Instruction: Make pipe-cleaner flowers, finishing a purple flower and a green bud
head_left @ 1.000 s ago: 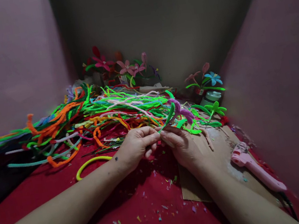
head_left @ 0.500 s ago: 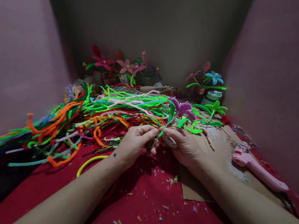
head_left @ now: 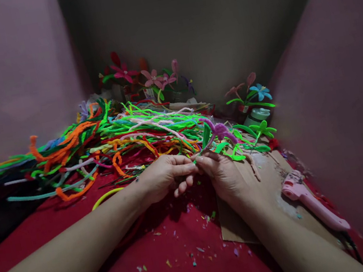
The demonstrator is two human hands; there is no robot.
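A purple pipe-cleaner flower (head_left: 221, 132) with a dark green leaf (head_left: 206, 135) stands above my fingers, tilted to the right. Its stem runs down into a pinch between both hands and is mostly covered by them. Thumb and forefinger of my left hand (head_left: 170, 175) are closed on the stem's lower part, the other fingers loosely curled. My right hand (head_left: 225, 175) grips the stem just below the flower, its fingertips touching or nearly touching the left ones. Whether my right palm holds anything more is hidden.
A heap of coloured pipe cleaners (head_left: 152, 127) lies behind my hands. On the right, a pink glue gun (head_left: 314, 201) rests on cardboard (head_left: 239, 224). Finished flowers (head_left: 157, 78) stand at the back, and a green flower (head_left: 263, 130) lies right. Scraps dot the red cloth (head_left: 175, 259).
A white spool that showed under my right fingers is now out of sight. My left fingers have loosened and spread a little, and the right hand has turned slightly. Both hands stay on the flower stem.
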